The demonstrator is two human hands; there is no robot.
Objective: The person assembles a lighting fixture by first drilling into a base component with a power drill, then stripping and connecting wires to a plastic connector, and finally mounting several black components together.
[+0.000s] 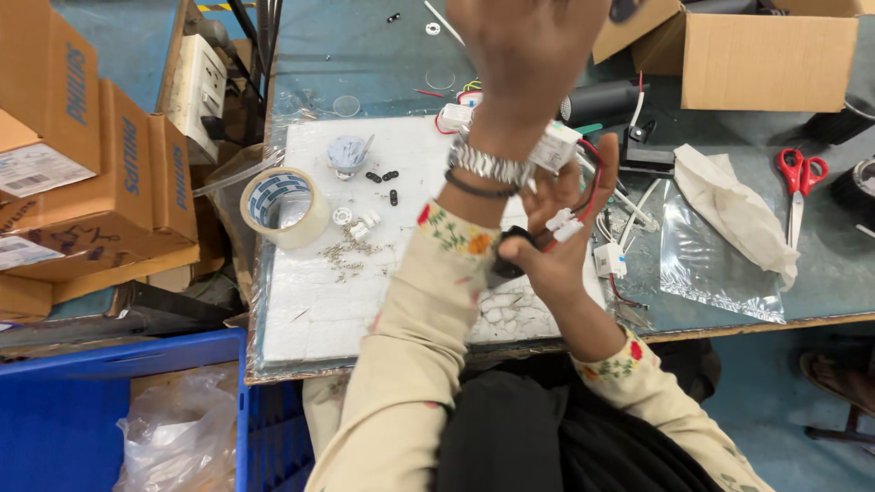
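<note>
Nearest to us, our right hand [556,241] is curled round a small wired assembly [563,223]: white connector blocks, red and black leads, and a dark round part [509,253] low in the palm. The fingers are clamped on it, just above the near edge of the desk [775,314]. Our left hand [524,46] is lifted high toward the far side, blurred; we cannot tell whether its fingers are apart or together, though something dark shows at their tips. A metal watch [488,166] sits on that wrist.

On the white foam pad [314,301] at the desk's left end lie a scatter of tiny screws [351,258], a tape roll [284,208] and a small cup [347,153]. Another white connector [610,260] with leads lies loose beside our right hand. Farther right: a clear bag [706,264], white cloth [734,210], red scissors [800,178]. At the far edge stands an open carton [766,59].

We judge the wiring partly done: leads joined to blocks, loose parts left over.
</note>
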